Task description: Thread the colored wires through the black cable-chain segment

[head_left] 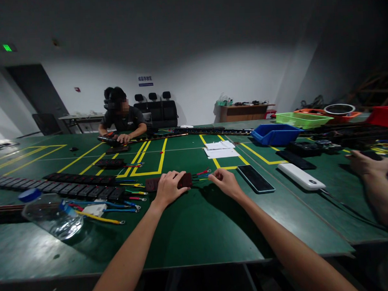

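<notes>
The left hand (170, 187) lies over the strip (151, 184) at the near middle of the green table (185, 231), thumb and fingers closed about it. Off the strip's right end, the right hand (226, 183) is half curled beside the wires (202, 176); whether it grips one I cannot tell. A phone (256, 179) lies to the right, a bottle (52, 216) to the left.

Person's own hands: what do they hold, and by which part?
The left hand holds the dark strip across its middle; the right hand is at its wire ends, grip unclear.
</notes>
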`<state>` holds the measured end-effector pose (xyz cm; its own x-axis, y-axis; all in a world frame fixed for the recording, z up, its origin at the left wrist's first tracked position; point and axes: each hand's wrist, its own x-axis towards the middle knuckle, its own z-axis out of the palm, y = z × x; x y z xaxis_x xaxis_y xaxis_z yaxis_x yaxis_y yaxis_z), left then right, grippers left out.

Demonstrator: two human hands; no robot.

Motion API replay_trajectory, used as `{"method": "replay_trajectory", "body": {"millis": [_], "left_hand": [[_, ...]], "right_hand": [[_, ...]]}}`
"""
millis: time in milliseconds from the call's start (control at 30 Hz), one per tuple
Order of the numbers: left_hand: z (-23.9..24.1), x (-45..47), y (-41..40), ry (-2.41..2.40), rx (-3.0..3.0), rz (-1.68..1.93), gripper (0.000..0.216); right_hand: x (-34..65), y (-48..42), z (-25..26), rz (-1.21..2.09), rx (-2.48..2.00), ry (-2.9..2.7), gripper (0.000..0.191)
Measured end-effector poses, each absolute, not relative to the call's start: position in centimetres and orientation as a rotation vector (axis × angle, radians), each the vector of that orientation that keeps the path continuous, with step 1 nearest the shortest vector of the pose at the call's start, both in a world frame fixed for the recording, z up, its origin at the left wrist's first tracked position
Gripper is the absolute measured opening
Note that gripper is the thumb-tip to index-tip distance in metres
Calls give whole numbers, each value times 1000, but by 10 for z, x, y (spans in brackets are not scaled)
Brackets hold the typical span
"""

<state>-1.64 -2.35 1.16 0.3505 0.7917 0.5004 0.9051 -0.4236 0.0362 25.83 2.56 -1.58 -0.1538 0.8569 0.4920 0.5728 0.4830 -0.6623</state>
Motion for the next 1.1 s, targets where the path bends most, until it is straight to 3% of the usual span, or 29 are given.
{"method": "replay_trajectory", "body": {"millis": [367,767,1100], "left_hand": [[11,-14,-25,-1545,-2391,-614,67],[11,-16,-25,-1561,-2376,-622,66],[9,-17,-22,-1548,-2387,-626,66]], "right_hand": [[256,22,-12,326,-1123,-1896,33],[263,26,-15,396,-1197,-1837,43],[261,28,-18,407,-1183,-1873,27]]}}
